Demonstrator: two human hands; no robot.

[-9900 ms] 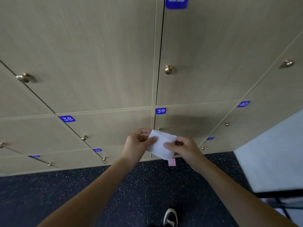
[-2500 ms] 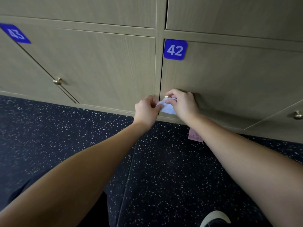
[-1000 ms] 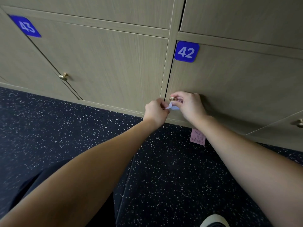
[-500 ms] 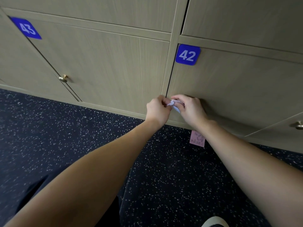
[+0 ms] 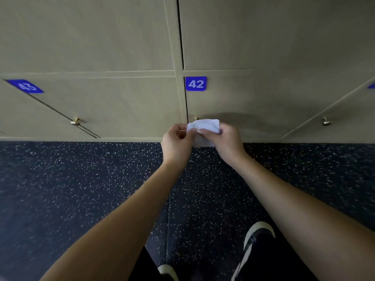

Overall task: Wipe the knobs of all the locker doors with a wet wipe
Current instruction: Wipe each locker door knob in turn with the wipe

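I hold the white wet wipe (image 5: 204, 130) between both hands, my left hand (image 5: 177, 142) pinching its left edge and my right hand (image 5: 226, 141) gripping its right side. Just behind it, the brass knob (image 5: 196, 118) of locker door 42 (image 5: 263, 102) peeks out. Speckled dark floor (image 5: 81, 179) lies below.

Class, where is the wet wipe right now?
In the head view, the wet wipe is held between both hands, just below the 42 label.
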